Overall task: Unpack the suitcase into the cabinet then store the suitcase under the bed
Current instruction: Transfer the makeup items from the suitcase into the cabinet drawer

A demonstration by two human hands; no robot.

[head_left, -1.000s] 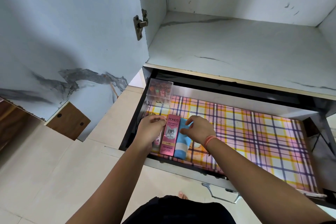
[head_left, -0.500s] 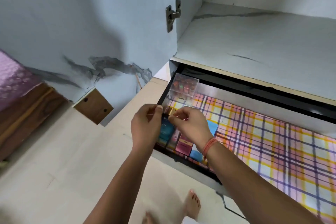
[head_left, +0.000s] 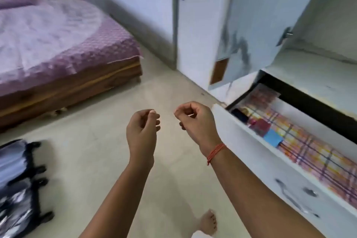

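1. The left hand [head_left: 143,129] and right hand [head_left: 195,121] hang mid-view, fingers loosely curled, holding nothing visible.
2. The suitcase [head_left: 17,185] lies on the floor [head_left: 96,141] at 8 o'clock, well apart from both hands.
3. Risk: the drawer [head_left: 241,135] at 3 o'clock stands pulled out, its corner just beside the right hand. A careless turn could knock into it.
4. Open floor lies between the bed [head_left: 58,44] at 10 o'clock and the suitcase. The cabinet door [head_left: 237,25] juts out at 1 o'clock.

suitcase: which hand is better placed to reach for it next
Left, probably. The suitcase lies on the floor at the person's left, and the left hand is empty and nearer it; the right hand is by the drawer.
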